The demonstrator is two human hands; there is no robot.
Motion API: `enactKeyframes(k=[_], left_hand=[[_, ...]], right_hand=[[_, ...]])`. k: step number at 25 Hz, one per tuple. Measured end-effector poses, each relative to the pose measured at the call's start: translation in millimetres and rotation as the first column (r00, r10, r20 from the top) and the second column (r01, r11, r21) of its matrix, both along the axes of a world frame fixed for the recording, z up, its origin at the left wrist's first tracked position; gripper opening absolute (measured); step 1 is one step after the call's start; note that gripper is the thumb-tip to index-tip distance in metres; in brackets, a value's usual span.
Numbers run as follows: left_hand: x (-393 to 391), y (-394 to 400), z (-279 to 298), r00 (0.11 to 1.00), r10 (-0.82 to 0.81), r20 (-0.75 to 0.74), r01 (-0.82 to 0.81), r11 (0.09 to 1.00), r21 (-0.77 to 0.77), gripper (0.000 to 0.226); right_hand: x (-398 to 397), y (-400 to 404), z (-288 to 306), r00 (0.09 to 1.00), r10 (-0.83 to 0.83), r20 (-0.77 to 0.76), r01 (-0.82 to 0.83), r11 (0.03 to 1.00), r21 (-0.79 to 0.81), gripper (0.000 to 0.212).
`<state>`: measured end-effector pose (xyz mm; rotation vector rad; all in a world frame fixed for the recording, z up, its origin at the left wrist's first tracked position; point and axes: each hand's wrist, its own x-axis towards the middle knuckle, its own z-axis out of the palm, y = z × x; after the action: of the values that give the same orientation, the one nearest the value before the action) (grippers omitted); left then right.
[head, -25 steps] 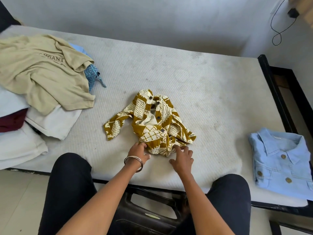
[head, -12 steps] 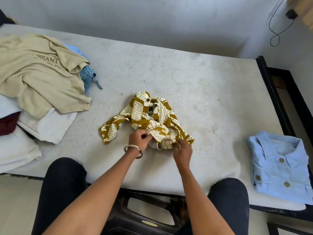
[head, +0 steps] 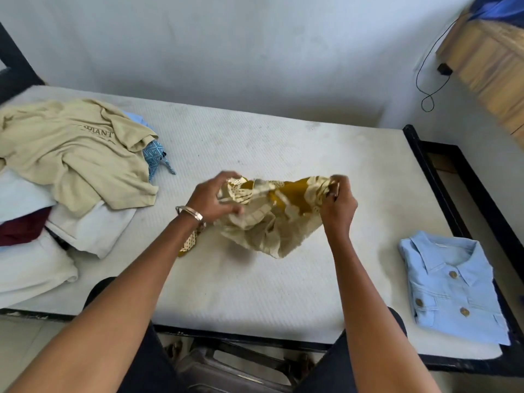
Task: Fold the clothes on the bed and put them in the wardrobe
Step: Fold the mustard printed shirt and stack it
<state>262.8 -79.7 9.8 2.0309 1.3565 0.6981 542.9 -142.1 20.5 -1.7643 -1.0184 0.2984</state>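
A mustard and cream patterned shirt (head: 272, 219) hangs bunched above the middle of the mattress (head: 255, 279), blurred by motion. My left hand (head: 211, 198), with a metal bangle at the wrist, grips its left edge. My right hand (head: 337, 207) pinches its right edge. One sleeve end trails below my left wrist. A folded light blue button shirt (head: 450, 285) lies at the bed's right edge. An unfolded pile sits at the left, topped by a beige T-shirt (head: 73, 154).
Beneath the beige T-shirt lie white, maroon and blue patterned garments (head: 154, 157). A black bed frame (head: 453, 177) borders the mattress on the right. A wooden cabinet (head: 490, 61) with a dangling black cable is at the upper right. My knees are against the near bed edge.
Both hands took hold of the patterned shirt's near edge, lifted it off the mattress and pulled it apart. The camera view tilted upward.
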Motion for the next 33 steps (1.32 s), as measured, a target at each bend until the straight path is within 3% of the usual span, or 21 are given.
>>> enactKeyframes(k=[2,4,5,6,8,10,11,12,13,15,16,19,21,23,24,25,27,28,30,32,33], left_hand=[[-27.5,-11.7,-24.3,0.865,-0.118,-0.487,0.045,0.986,-0.159,0.064],[-47.4,-28.5,-44.2,0.748,0.198,-0.634,-0.315,0.946,-0.076,0.039],[-50.6,-36.5,-44.2,0.733,0.419,-0.535,-0.532,0.844,-0.069,0.029],[-53.5,-38.2,-48.5,0.702,0.626,-0.338,-0.695,0.707,-0.132,0.023],[-50.1,-31.4,-37.9,0.587,0.803,0.098,-0.728,0.577,-0.37,0.018],[-34.8,-14.8,-19.6,0.402,0.8,0.445,-0.596,0.598,-0.537,0.013],[-24.2,-6.3,-11.8,0.338,0.77,0.541,-0.561,0.626,-0.541,0.014],[-14.5,0.4,-4.8,0.366,0.733,0.573,-0.572,0.663,-0.483,0.014],[-9.6,3.1,0.0,0.487,0.717,0.499,-0.649,0.679,-0.343,0.015],[-19.2,-6.6,-3.0,0.728,0.683,0.06,-0.684,0.729,0.002,0.018],[-32.6,-14.8,-14.9,0.778,0.603,-0.177,-0.598,0.797,0.084,0.019],[-79.1,-49.9,-74.6,0.721,0.299,-0.626,-0.479,0.867,-0.138,0.025],[-92.7,-83.7,-107.2,0.667,0.078,-0.741,-0.592,0.659,-0.464,0.025],[-87.4,-108.4,-107.0,0.741,0.133,-0.659,-0.666,0.275,-0.693,0.018],[-80.4,-108.9,-97.5,0.77,0.251,-0.587,-0.633,0.18,-0.753,0.017],[-73.1,-100.4,-87.6,0.79,0.398,-0.466,-0.577,0.228,-0.784,0.016],[-49.6,-64.2,-59.5,0.759,0.639,-0.129,-0.484,0.42,-0.767,0.022],[-34.9,-39.6,-38.1,0.686,0.725,0.062,-0.421,0.464,-0.779,0.02],[-7.6,16.9,13.2,0.389,0.8,0.457,-0.212,0.56,-0.801,0.013],[12.2,66.5,72.2,0.103,0.715,0.691,-0.088,0.699,-0.71,0.021],[16.4,85.3,99.6,0.029,0.639,0.769,-0.05,0.769,-0.637,0.024]], right_hand=[[16.0,-19.5,-18.8,0.958,0.236,0.162,-0.18,0.937,-0.299,0.02],[31.1,-37.2,-29.9,0.811,0.57,0.129,-0.356,0.657,-0.665,0.033],[38.3,-41.2,-32.4,0.7,0.699,0.145,-0.336,0.501,-0.798,0.042],[41.6,-41.6,-30.8,0.648,0.733,0.207,-0.254,0.464,-0.849,0.039],[36.7,-36.7,-17.3,0.793,0.487,0.367,-0.13,0.722,-0.679,0.026],[24.8,-26.9,3.6,0.989,-0.01,0.147,0.06,0.938,-0.342,0.029],[19.3,-19.8,13.3,0.988,-0.154,-0.009,0.147,0.957,-0.249,0.03],[15.9,-13.2,16.9,0.968,-0.22,-0.12,0.185,0.95,-0.251,0.03],[14.0,-10.8,17.3,0.962,-0.237,-0.14,0.18,0.927,-0.33,0.03],[18.1,-20.2,4.3,0.989,-0.139,0.057,0.146,0.815,-0.561,0.031],[24.3,-30.3,-6.2,0.985,-0.038,0.168,0.14,0.741,-0.657,0.03],[44.3,-73.3,-51.3,0.924,0.31,0.224,0.079,0.418,-0.905,0.032],[42.6,-93.5,-75.0,0.862,0.495,0.109,0.049,0.132,-0.99,0.036],[33.9,-93.2,-86.9,0.829,0.559,-0.006,-0.002,-0.008,-1.0,0.037],[29.2,-85.2,-86.0,0.847,0.529,-0.055,-0.073,0.014,-0.997,0.031],[24.5,-72.0,-83.3,0.895,0.429,-0.118,-0.178,0.103,-0.979,0.021],[18.3,-40.0,-71.7,0.927,0.04,-0.374,-0.344,0.491,-0.8,0.005],[16.2,-20.2,-61.6,0.859,-0.078,-0.505,-0.31,0.707,-0.636,0.015],[16.7,25.1,-26.2,0.773,-0.045,-0.632,-0.173,0.945,-0.279,0.043],[20.1,65.2,32.0,0.799,0.128,-0.587,-0.119,0.991,0.055,0.051],[22.0,81.0,58.6,0.823,0.216,-0.525,-0.132,0.972,0.193,0.052]])
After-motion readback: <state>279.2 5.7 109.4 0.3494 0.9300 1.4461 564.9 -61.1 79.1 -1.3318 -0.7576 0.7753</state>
